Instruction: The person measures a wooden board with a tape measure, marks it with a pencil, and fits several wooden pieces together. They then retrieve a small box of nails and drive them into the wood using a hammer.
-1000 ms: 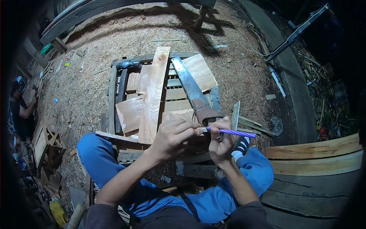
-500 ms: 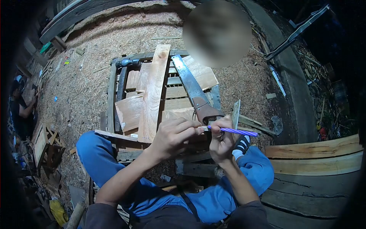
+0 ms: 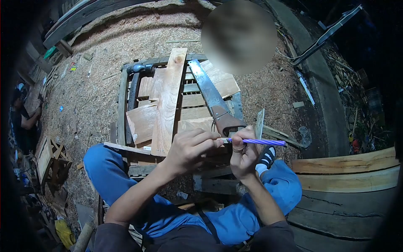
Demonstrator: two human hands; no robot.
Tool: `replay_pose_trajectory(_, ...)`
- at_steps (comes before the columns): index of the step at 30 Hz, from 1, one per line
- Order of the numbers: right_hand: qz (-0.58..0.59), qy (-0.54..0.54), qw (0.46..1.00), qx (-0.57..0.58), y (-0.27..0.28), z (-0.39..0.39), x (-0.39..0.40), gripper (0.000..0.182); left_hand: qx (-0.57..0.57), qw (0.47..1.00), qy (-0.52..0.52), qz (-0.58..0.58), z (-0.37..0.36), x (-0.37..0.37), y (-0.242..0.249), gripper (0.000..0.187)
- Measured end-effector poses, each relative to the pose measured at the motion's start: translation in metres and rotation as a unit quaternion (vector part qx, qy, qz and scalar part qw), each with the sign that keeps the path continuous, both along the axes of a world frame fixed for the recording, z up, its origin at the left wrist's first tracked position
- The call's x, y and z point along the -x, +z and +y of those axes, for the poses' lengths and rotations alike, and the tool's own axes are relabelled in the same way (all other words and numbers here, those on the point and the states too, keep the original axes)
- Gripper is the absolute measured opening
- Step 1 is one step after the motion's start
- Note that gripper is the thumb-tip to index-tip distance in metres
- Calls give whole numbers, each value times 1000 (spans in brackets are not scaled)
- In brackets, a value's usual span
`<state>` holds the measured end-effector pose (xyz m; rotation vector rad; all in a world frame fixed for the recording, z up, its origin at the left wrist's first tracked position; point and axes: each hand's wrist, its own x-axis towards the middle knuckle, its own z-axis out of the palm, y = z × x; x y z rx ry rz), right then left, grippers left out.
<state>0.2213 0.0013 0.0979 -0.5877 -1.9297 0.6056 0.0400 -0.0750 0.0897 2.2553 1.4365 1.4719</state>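
My right hand point(image 3: 243, 154) is closed round a purple, spiral-striped pen point(image 3: 266, 143), its free end pointing right. My left hand point(image 3: 191, 149) is pinched at the pen's other end, where a small pale piece shows between the fingertips; I cannot make out what it is. Both hands are raised over the near side of a low wooden frame. Just beyond them lies a handsaw point(image 3: 210, 94), its brown handle close to my right hand. A long wooden board point(image 3: 170, 101) slants across the frame beyond my left hand.
A hammer point(image 3: 140, 68) lies at the frame's far left corner, with several thin wood pieces point(image 3: 142, 122) beneath the board. Planks point(image 3: 344, 168) lie at the right. Wood shavings point(image 3: 96, 101) cover the ground. Another person point(image 3: 27, 119) is at the far left.
The pen has shifted very slightly to the right and is more level. Both hands keep nearly the same place and grip.
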Motion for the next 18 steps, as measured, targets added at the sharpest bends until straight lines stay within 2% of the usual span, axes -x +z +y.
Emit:
replay_pose_trajectory(9,4,-4,999,41,5,-4,-8,23,2,999,-9,34,-3,-5,1,43)
replay_pose_trajectory(12,-30,2,1000,8,-1,-4,-12,22,5,1000,0,22,0,-2,2,42)
replay_pose_trajectory(14,-20,17,997,-67,-5,-6,-10,22,13,1000,8,5,2,0,1,41)
replay_pose_trajectory(15,6,12,1000,-11,-5,-6,-11,24,15,1000,6,4,2,0,0,38)
replay_pose_trajectory(18,39,27,999,20,-2,-6,-9,25,8,1000,-4,0,1,0,-2,37)
